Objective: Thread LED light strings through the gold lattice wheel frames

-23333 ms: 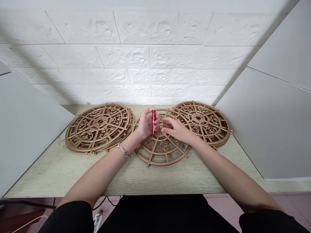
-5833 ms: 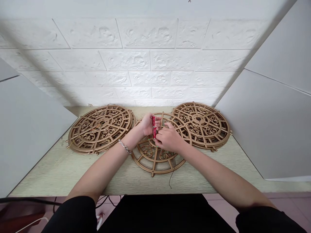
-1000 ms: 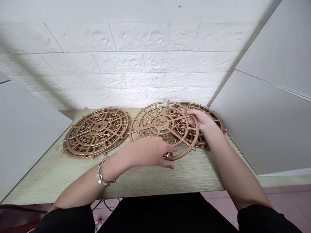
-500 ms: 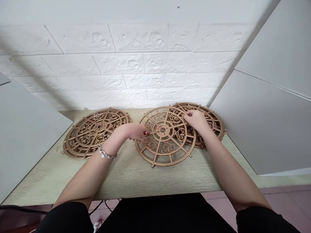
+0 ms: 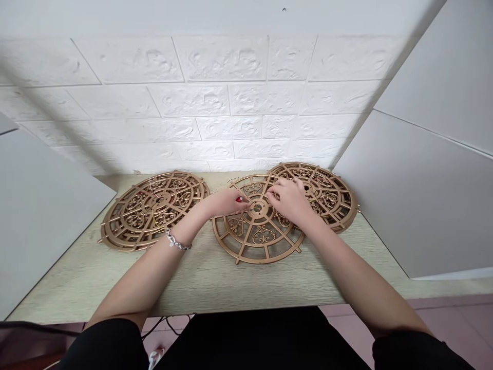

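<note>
A round gold openwork clock frame point(image 5: 250, 257) with spokes and scroll patterns lies on the table in front of me. My left hand point(image 5: 227, 202) is closed in a pinch on a small red item point(image 5: 239, 199), just left of the frame's hub point(image 5: 260, 207). Thin wire shows near its fingertips; where it runs I cannot tell. Above the hub's right side is my right hand point(image 5: 288, 199), its fingers bent and drawn together. Whatever those fingers hold, if anything, is hidden.
A stack of similar gold frames point(image 5: 134, 234) lies to the left, with thin yellow wire on top. Another stack point(image 5: 339, 205) sits behind my right hand, partly under the middle frame. A white brick-patterned wall point(image 5: 227, 128) rises behind the table, with grey panels at both sides.
My right hand has moved left and nearer, from the frame's far right rim to its hub. My left hand has shifted right and slightly up with the red item. The frame has turned slightly.
</note>
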Action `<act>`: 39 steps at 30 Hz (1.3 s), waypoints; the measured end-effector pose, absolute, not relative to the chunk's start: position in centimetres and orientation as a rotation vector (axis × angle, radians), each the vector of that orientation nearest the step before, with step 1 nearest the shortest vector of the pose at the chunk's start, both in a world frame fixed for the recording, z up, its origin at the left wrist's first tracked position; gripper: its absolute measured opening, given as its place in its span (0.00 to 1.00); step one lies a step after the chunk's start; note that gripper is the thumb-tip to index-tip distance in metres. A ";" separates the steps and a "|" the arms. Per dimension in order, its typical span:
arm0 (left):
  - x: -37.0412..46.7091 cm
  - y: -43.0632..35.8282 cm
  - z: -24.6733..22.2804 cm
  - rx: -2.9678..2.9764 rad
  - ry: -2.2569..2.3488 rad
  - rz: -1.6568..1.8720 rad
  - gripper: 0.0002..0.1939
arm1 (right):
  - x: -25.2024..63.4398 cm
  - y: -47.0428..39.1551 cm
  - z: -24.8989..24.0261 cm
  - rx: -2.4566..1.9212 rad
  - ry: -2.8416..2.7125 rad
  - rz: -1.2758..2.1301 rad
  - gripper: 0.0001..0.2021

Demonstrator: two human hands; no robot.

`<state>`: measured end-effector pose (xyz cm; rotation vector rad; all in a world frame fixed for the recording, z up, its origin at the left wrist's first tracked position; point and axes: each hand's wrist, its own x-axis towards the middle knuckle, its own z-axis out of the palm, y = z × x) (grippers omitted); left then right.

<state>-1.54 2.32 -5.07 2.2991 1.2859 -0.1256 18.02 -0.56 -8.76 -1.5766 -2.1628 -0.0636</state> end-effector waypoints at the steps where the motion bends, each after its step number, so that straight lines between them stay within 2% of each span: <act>1: -1.3 2.4 -5.4 2.297 1.283 -0.110 0.23 | 17.6 -0.8 -8.9 -1.537 -2.204 -0.040 0.13; 6: -1.1 2.3 -6.2 2.203 1.248 -0.160 0.29 | 17.1 -1.1 -9.6 -1.461 -2.329 0.028 0.13; 12: -1.6 2.2 -6.0 1.967 1.119 0.012 0.37 | 17.1 -1.0 -10.0 -1.465 -2.377 0.039 0.12; 15: -1.4 2.2 -6.1 1.831 1.035 0.105 0.33 | 17.0 -1.0 -10.0 -1.462 -2.383 0.049 0.13; 19: -0.6 2.0 -6.2 1.764 1.072 0.282 0.18 | 17.1 -1.1 -9.8 -1.432 -2.345 0.106 0.13; 23: -0.1 1.8 -6.4 1.773 1.156 0.324 0.10 | 17.0 -1.1 -9.3 -1.353 -2.160 0.248 0.14; 28: -0.1 1.7 -6.8 1.971 1.132 0.275 0.10 | 16.4 -1.3 -9.2 -1.185 -1.967 0.470 0.12; 35: 0.3 0.7 -7.0 2.113 1.086 0.161 0.09 | 15.3 -2.5 -9.3 -0.947 -1.763 0.575 0.11; 39: 0.4 0.7 -7.0 2.099 1.077 0.069 0.09 | 15.4 -2.9 -8.5 -0.912 -1.466 0.816 0.10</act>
